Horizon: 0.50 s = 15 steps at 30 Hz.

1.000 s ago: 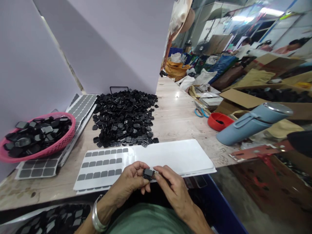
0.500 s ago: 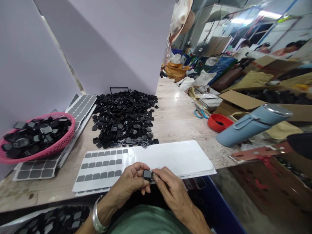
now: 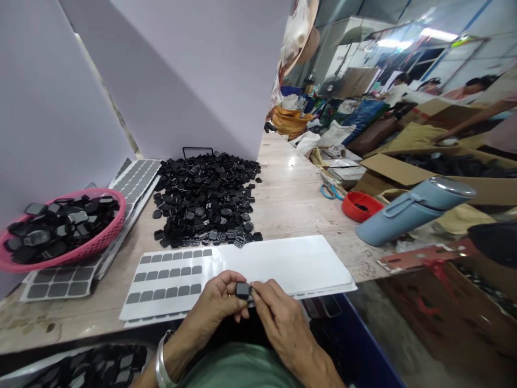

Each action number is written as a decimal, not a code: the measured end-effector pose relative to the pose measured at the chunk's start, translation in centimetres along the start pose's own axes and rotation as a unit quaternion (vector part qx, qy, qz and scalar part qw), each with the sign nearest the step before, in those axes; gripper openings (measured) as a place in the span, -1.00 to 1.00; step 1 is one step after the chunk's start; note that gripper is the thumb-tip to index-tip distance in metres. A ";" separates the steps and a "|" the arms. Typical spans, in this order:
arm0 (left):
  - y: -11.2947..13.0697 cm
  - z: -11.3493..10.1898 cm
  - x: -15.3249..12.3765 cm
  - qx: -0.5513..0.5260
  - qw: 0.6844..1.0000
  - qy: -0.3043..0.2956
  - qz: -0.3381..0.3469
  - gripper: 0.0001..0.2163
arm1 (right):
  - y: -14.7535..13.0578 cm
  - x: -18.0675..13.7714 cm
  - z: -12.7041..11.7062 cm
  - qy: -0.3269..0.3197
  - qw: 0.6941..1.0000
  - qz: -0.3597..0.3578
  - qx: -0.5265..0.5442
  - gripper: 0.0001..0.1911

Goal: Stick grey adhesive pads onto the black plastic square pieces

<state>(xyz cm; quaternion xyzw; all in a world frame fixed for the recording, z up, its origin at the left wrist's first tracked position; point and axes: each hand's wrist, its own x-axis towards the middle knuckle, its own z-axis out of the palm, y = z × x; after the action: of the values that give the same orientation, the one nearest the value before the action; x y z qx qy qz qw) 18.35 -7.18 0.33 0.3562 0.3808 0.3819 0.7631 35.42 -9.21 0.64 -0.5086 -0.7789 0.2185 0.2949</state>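
Note:
Between thumb and fingers, my left hand (image 3: 222, 299) grips a small black part (image 3: 242, 290) with a grey rounded-square face. My right hand (image 3: 277, 310) is closed at the part's right edge, its thumb and fingertips pinched there; whether they hold the part itself or something smaller is hidden. Both hands are above the front edge of a white sticker sheet (image 3: 278, 261). Rows of grey rounded-square stickers (image 3: 169, 271) remain on the sheet's left half, and its right half is bare white. Behind the sheet lies a large heap of small black parts (image 3: 208, 196).
At left, a pink basket (image 3: 115, 223) of black parts stands on more sticker sheets (image 3: 60, 283). To the right are blue scissors (image 3: 331, 189), a red bowl (image 3: 349, 207) and a tilted blue bottle (image 3: 407, 213). A blue bin (image 3: 365, 337) sits below the table edge. Other people work at the far right.
The black part stays between my hands, its grey face slightly turned. My right fingers have shifted a little at its edge. A co-worker's arm has come into view over a box at right.

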 end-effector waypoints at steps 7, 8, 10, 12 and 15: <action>0.2 0.3 0.1 0.026 0.999 0.030 0.000 -0.65 | -0.7 0.3 -0.1 -0.006 0.999 -0.015 -0.042 -0.73; 0.1 0.3 0.2 0.043 0.998 0.038 0.005 -0.66 | -0.8 0.3 0.1 -0.008 0.999 -0.019 -0.049 -0.73; 0.0 0.2 0.1 0.090 0.994 0.057 0.022 -0.71 | -0.9 0.5 0.4 -0.015 0.997 -0.030 -0.069 -0.73; 0.5 -0.2 -0.4 0.183 0.977 0.088 0.060 -0.77 | -0.7 0.9 0.6 -0.035 0.993 -0.046 -0.104 -0.74; 2.1 -1.7 -1.4 0.353 0.907 0.174 0.151 -0.84 | 0.4 1.7 0.3 -0.046 0.983 -0.036 -0.173 -0.76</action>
<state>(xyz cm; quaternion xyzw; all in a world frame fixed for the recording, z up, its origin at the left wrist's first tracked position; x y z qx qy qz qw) 15.62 -6.98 1.76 0.5835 0.5589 0.3890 0.4425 34.98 -7.45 0.58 -0.5130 -0.8355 0.0927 0.1739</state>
